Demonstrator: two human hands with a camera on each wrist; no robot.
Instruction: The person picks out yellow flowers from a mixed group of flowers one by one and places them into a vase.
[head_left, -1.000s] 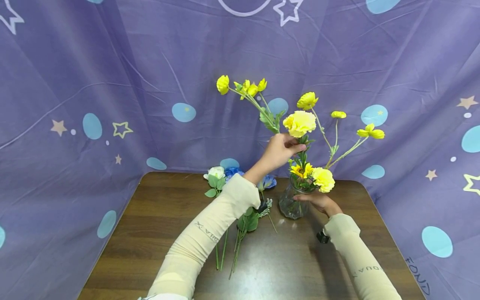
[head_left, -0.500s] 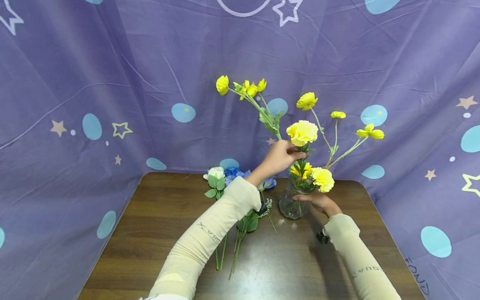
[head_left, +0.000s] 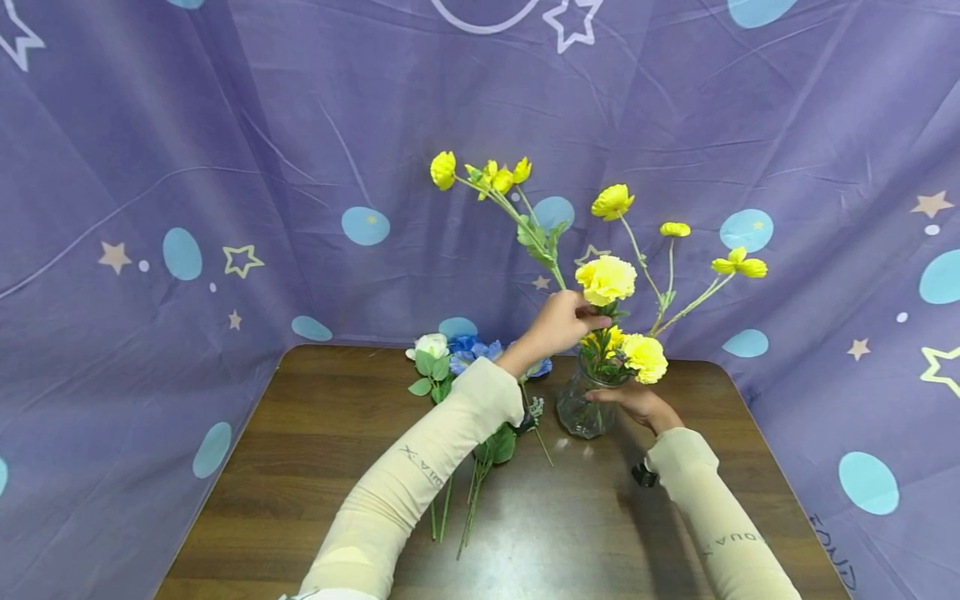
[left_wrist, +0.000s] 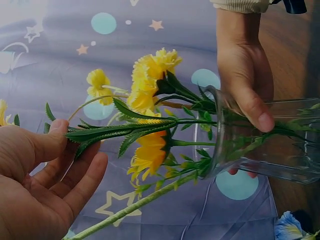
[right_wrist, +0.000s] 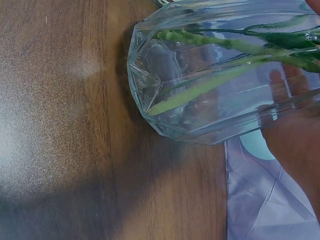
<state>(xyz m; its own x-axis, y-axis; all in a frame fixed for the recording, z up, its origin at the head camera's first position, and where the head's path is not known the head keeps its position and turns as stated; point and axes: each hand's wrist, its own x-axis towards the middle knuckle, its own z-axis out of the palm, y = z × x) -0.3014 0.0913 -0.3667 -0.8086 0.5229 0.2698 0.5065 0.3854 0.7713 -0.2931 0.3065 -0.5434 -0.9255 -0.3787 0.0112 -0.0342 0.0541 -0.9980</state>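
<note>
My left hand [head_left: 558, 325] pinches the leafy green stem [left_wrist: 107, 132] of a yellow carnation [head_left: 606, 280] just below its bloom. That stem runs down into the mouth of a clear glass vase [head_left: 579, 414]. Around the vase's upper part, my right hand [head_left: 643, 407] holds it, with the thumb across the near side in the left wrist view. A second yellow carnation [head_left: 645, 358], a yellow sunflower-like bloom [left_wrist: 150, 154] and tall branched stems with small yellow flowers [head_left: 613, 202] stand in the vase. Cut stem ends [right_wrist: 185, 95] show through its glass.
Left of the vase, a white rose [head_left: 431, 346], blue flowers [head_left: 468, 357] and green stems [head_left: 471, 508] lie on the brown wooden table [head_left: 337, 433], partly under my left forearm. A purple patterned curtain [head_left: 300, 125] hangs behind and at the sides.
My left hand has moved down with the carnation, its bloom sinking closer to the vase mouth. My right hand and the vase have stayed in place.
</note>
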